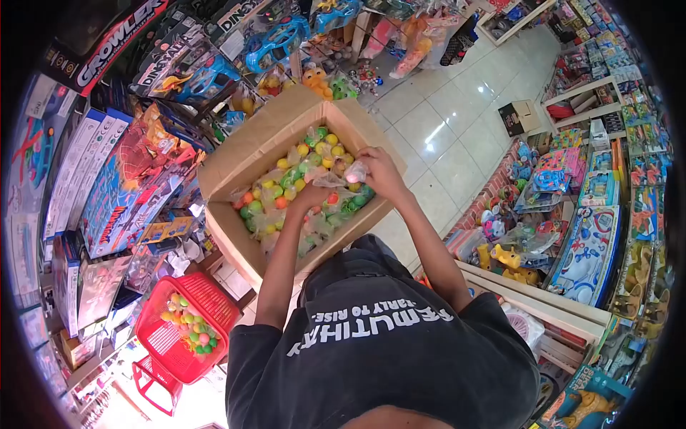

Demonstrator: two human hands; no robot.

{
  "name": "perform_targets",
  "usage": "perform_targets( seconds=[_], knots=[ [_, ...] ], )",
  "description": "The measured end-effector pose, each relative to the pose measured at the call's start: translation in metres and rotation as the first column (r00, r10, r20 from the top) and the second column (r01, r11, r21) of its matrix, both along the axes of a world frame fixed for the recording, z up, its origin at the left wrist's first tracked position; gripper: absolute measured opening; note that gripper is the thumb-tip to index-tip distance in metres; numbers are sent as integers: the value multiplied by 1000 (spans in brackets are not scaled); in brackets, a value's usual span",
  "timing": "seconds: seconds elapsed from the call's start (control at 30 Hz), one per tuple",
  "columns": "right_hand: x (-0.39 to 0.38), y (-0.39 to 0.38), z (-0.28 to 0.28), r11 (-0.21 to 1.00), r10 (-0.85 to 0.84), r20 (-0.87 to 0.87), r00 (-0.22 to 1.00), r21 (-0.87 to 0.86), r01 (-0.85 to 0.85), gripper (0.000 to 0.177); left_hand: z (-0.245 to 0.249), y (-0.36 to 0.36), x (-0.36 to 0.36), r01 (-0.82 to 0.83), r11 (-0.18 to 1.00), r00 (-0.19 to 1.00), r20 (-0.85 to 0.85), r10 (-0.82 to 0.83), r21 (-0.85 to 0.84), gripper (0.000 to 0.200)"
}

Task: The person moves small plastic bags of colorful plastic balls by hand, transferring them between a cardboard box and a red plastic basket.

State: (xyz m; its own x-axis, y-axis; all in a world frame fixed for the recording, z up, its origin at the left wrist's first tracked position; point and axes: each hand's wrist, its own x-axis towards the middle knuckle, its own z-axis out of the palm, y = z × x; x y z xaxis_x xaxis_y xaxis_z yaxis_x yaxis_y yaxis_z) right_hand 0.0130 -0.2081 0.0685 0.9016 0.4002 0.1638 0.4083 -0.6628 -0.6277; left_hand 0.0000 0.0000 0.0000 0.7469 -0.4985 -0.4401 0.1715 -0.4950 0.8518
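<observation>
A big cardboard box (261,132) sits open in front of the person, its flaps folded outward, and inside it lies a heap of small coloured balls (280,184) in clear plastic, yellow, green and orange, spread from the left corner to the right. The left hand (314,194) reaches in over the near edge and dips into the middle of the heap, among crumpled plastic; the fingertips are lost there, so I can't tell whether they grip anything. The right hand (380,173) is at the right edge of the box, its fingers bent and pinching a small clear bag (355,171) with something pale pink in it, held just above the heap and close to the left hand.

To the left, beyond the box's near left corner, a red basket (163,344) holds a smaller pile of balls (189,323), mostly gathered towards its upper and right-hand sides. The person wears a dark shirt (386,361) with white lettering across it. Past the right edge of the box runs a pale tiled floor (457,132), with a small carton (519,118) farther off. Boxed toys (118,196) crowd the left side, and blue toy vehicles (275,44) in packaging stand beyond the far edge.
</observation>
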Motion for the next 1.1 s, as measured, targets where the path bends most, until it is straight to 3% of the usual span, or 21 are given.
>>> perform_targets(
  seconds=[0.07,0.1,0.17,0.3,0.37,0.4,0.5,0.57,0.7,0.8,0.9,0.97,1.1],
  knots=[
    [-17,9,-1,967,35,76,996,-255,-14,22,3,2,-19,-45,984,990,-127,67,174,43],
    [14,2,0,957,46,108,993,-289,-13,22,-9,-9,15,-58,989,993,-96,71,138,43],
    [10,9,-4,912,46,148,988,-411,19,19,-24,-3,10,-37,994,981,-186,55,101,41],
    [9,14,-2,898,55,159,986,-439,20,18,6,-1,-1,-132,990,965,-223,139,43,38],
    [9,17,-9,879,4,-16,1000,-478,-11,21,41,-6,-4,-133,984,973,-173,152,114,37],
    [10,20,-8,879,16,-19,1000,-476,-23,21,44,-6,-5,-144,983,971,-175,163,117,37],
    [15,26,-7,864,59,21,998,-501,-41,20,44,-4,-3,-128,992,977,-171,124,-8,33],
    [17,25,-17,854,66,-46,997,-514,-80,22,33,-3,-4,-24,985,993,-122,3,-170,29],
    [9,20,-50,803,108,-119,987,-575,-157,22,34,4,-6,-23,971,991,-132,-8,-238,26],
    [-3,14,-64,774,97,-99,990,-618,-137,16,54,11,-5,-93,971,988,-140,63,-219,26],
    [-12,8,-62,727,129,-163,978,-656,-205,20,41,17,0,-202,951,977,-109,180,-235,25],
    [-18,6,-62,724,149,-103,983,-666,-179,21,4,17,7,-336,842,925,22,380,-422,25],
    [-22,3,-68,714,156,-35,987,-687,-137,31,8,10,13,-548,737,822,-89,563,-397,27]
  ],
)
